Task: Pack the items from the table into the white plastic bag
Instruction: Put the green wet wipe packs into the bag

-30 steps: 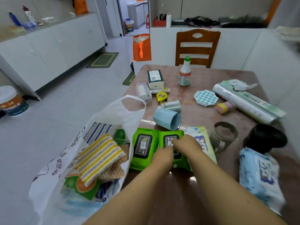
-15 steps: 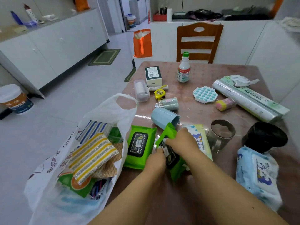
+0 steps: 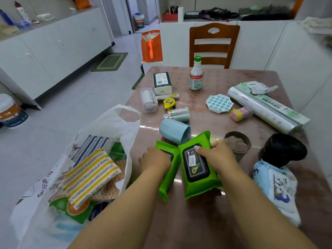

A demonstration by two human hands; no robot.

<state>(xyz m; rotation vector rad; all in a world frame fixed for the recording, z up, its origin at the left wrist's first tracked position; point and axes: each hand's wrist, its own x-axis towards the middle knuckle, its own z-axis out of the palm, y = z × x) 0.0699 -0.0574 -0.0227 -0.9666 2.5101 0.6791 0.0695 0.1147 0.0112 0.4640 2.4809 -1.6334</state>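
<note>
We hold two green wipe packs side by side near the table's front edge. The right hand (image 3: 218,156) is clamped on the right green pack (image 3: 197,166), thumb across its black lid and fingers around the far edge, tilting it off the table (image 3: 224,83). The left hand (image 3: 156,159) is closed over the left green pack (image 3: 168,174), which stands on its long edge and touches the right one.

The white plastic bag (image 3: 111,123) hangs open just to the left, at the table's left edge. It already contains striped cloths (image 3: 91,169) and other packets. Its near handle loop stands up beside the left hand.

We judge the current step to be the transfer of both packs into the bag. Many items remain on the table, so packing is far from complete.

Hazards from here:
- The bag mouth is unsupported. With both hands occupied, a pack may catch the rim, fold the film inward and fall to the floor.
- The blue cup (image 3: 175,131) lies on its side, touching the top of the packs. Lifting them may set it rolling.
- The grey cup (image 3: 237,146) stands just beside the right hand. A wide sweep could knock it.
- The soft packs may slide against each other if carried together.
</note>
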